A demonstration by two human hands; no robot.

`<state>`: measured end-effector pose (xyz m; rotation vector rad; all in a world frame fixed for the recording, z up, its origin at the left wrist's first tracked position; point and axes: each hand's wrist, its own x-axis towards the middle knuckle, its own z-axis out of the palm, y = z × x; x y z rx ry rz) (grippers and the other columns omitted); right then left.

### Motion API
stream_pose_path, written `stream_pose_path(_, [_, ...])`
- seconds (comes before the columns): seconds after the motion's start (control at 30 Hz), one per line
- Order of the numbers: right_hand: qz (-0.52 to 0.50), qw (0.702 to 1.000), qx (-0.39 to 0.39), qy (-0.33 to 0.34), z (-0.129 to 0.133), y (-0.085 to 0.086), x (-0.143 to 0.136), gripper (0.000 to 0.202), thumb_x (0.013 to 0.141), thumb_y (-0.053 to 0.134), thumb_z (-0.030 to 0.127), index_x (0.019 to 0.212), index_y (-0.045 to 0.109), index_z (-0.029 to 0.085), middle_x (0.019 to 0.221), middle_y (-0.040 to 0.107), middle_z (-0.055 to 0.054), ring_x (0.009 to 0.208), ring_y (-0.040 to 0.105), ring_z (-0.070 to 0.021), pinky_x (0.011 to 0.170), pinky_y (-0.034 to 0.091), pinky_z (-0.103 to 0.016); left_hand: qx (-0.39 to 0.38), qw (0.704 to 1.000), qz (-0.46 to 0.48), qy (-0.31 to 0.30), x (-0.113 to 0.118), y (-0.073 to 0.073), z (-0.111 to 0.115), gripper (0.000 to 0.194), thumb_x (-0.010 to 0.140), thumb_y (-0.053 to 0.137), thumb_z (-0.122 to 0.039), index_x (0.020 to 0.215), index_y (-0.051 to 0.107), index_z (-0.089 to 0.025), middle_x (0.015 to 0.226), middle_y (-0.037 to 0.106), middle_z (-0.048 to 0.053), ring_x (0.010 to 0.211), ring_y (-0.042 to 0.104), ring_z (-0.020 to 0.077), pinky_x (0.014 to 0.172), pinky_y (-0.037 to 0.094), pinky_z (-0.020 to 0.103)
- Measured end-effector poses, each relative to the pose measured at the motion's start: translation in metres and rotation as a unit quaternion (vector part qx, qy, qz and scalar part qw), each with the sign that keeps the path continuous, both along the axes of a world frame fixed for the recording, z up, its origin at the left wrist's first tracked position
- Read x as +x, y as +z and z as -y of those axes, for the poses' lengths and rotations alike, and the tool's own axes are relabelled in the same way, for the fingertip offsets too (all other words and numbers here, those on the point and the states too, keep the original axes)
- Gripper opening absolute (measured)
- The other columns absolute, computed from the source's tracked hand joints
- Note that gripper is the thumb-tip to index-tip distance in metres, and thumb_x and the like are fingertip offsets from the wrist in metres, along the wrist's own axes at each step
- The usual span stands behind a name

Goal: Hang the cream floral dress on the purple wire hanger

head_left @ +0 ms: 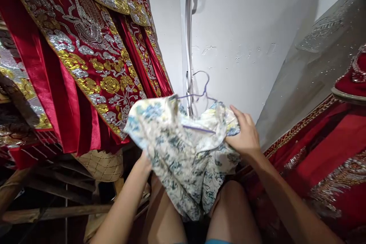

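Observation:
A white garment with a blue-green floral print [183, 160] hangs on a thin purple wire hanger [205, 87] in front of me, above my knees. My right hand [244, 131] grips the garment's shoulder at its right side, thumb and fingers closed on the cloth. My left hand [146, 162] is at the garment's left side, mostly covered by the fabric, so its fingers are hidden. The hanger's hook stands up above the neckline against the white wall, and its bar shows inside the neck opening.
Red embroidered costumes [94, 49] hang at the left, and more red beaded cloth [328, 160] is at the right. A white wall [237, 26] with a vertical strip stands ahead. Wooden poles [71, 211] and a woven item [103, 164] lie low at the left.

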<state>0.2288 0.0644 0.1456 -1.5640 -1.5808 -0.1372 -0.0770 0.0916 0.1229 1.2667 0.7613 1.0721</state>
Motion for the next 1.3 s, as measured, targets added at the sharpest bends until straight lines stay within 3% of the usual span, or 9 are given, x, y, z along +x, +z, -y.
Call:
stream_pose_path(0.13, [0.008,0.999,0.031,-0.042,-0.025,0.027,0.009,0.073,0.071,0.071,0.038,0.141,0.054,0.027,0.115,0.058,-0.012,0.11,0.059,-0.0379,0.086,0.05,-0.047,-0.098,0.989,0.109,0.005,-0.009,-0.025,0.017,0.091,0.075,0.05,-0.088,0.134,0.063,-0.02,0.128,0.07,0.015,0.134,0.054,0.0401,0.111,0.044,0.054])
stream_pose_path(0.27, [0.065,0.996,0.057,-0.007,-0.042,0.047,-0.012,0.054,0.073,0.072,0.044,0.121,0.065,0.021,0.109,0.058,-0.013,0.102,0.058,-0.0357,0.083,0.049,-0.045,-0.133,0.979,0.113,0.106,0.007,-0.045,0.033,0.072,0.069,0.084,-0.055,0.13,0.065,-0.022,0.132,0.07,0.01,0.134,0.055,0.0359,0.114,0.044,0.046])
stream_pose_path(0.37, [0.082,0.993,0.074,0.039,-0.038,0.044,-0.027,0.068,0.072,0.072,0.041,0.136,0.057,0.025,0.112,0.059,-0.012,0.104,0.058,-0.035,0.084,0.049,-0.045,-0.18,0.963,0.103,0.172,0.017,-0.057,0.044,0.071,0.07,0.088,-0.038,0.134,0.063,-0.021,0.133,0.069,0.011,0.133,0.058,0.0326,0.116,0.042,0.041])
stream_pose_path(0.6, [0.062,0.99,0.078,0.095,-0.016,0.004,-0.02,0.075,0.076,0.068,0.031,0.148,0.048,0.027,0.142,0.053,-0.014,0.133,0.049,-0.0397,0.107,0.041,-0.057,-0.165,0.966,0.111,0.166,0.029,-0.094,0.067,0.083,0.063,0.093,-0.037,0.136,0.061,-0.016,0.133,0.068,0.016,0.133,0.057,0.0348,0.12,0.037,0.048])
stream_pose_path(0.73, [-0.087,0.983,0.129,0.101,0.013,-0.045,-0.041,0.056,0.087,0.062,0.032,0.142,0.055,0.026,0.149,0.054,-0.01,0.145,0.039,-0.0353,0.119,0.03,-0.059,-0.149,0.964,0.122,0.183,0.045,-0.111,0.08,0.084,0.062,0.092,-0.04,0.136,0.062,-0.014,0.132,0.068,0.017,0.135,0.055,0.0358,0.119,0.036,0.049])
stream_pose_path(0.87, [-0.33,0.934,0.018,0.137,0.064,-0.118,-0.091,0.034,0.091,0.062,0.04,0.116,0.069,0.019,0.116,0.073,-0.014,0.109,0.068,-0.0305,0.092,0.056,-0.043,-0.128,0.972,0.104,0.166,0.062,-0.105,0.095,0.078,0.067,0.089,-0.042,0.135,0.062,-0.016,0.137,0.065,0.016,0.139,0.05,0.0355,0.121,0.034,0.049])
stream_pose_path(0.97, [-0.439,0.88,-0.062,0.171,0.088,-0.15,-0.113,0.032,0.09,0.064,0.046,0.104,0.07,0.018,0.095,0.075,-0.01,0.087,0.072,-0.0258,0.075,0.058,-0.034,-0.098,0.98,0.07,0.157,0.065,-0.097,0.101,0.08,0.067,0.088,-0.043,0.137,0.061,-0.016,0.141,0.063,0.016,0.141,0.047,0.0363,0.122,0.031,0.049])
stream_pose_path(1.13, [-0.421,0.891,-0.044,0.164,0.08,-0.132,-0.108,0.03,0.083,0.072,0.047,0.075,0.06,0.021,0.069,0.06,-0.001,0.066,0.061,-0.0178,0.061,0.05,-0.026,-0.088,0.982,0.025,0.167,0.062,-0.092,0.105,0.08,0.069,0.084,-0.051,0.138,0.061,-0.017,0.144,0.06,0.017,0.142,0.045,0.0385,0.122,0.03,0.052])
stream_pose_path(1.3, [-0.393,0.897,-0.055,0.193,0.079,-0.115,-0.103,0.03,0.086,0.07,0.045,0.075,0.056,0.022,0.067,0.051,0.002,0.062,0.051,-0.0149,0.057,0.044,-0.024,-0.065,0.987,0.013,0.145,0.065,-0.084,0.108,0.077,0.072,0.082,-0.05,0.138,0.061,-0.017,0.144,0.059,0.017,0.141,0.047,0.0377,0.122,0.03,0.051])
